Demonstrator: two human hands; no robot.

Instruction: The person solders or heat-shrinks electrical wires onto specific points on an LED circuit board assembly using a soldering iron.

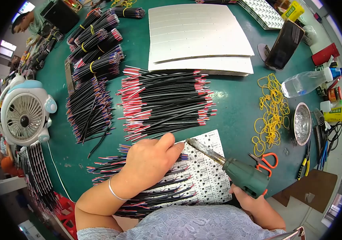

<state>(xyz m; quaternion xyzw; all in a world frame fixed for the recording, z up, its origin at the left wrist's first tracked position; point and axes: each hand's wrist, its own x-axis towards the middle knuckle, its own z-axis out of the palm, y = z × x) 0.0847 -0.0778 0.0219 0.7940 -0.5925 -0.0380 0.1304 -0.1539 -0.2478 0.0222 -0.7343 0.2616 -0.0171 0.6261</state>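
My left hand (149,160) is closed, thumb and forefinger pinching what looks like a thin wire; most of it is hidden by the fingers. Under that hand lies a white circuit board panel (213,176) with rows of small printed boards. Black-sleeved wires (163,197) with red and blue ends lie across its left part. Gripped in my right hand (255,205) is a green soldering gun (248,177). Its metal tip (191,142) points left and meets the board's far edge, right beside my left fingertips.
Beyond the board lie loose black wires (171,100), with bundled wires (99,66) and a fan (24,116) to the left. White panels (195,34) sit at the back. Rightward are yellow rubber bands (273,108), orange-handled scissors (269,160), a metal bowl (302,124), a bottle (305,84) and a phone (285,44).
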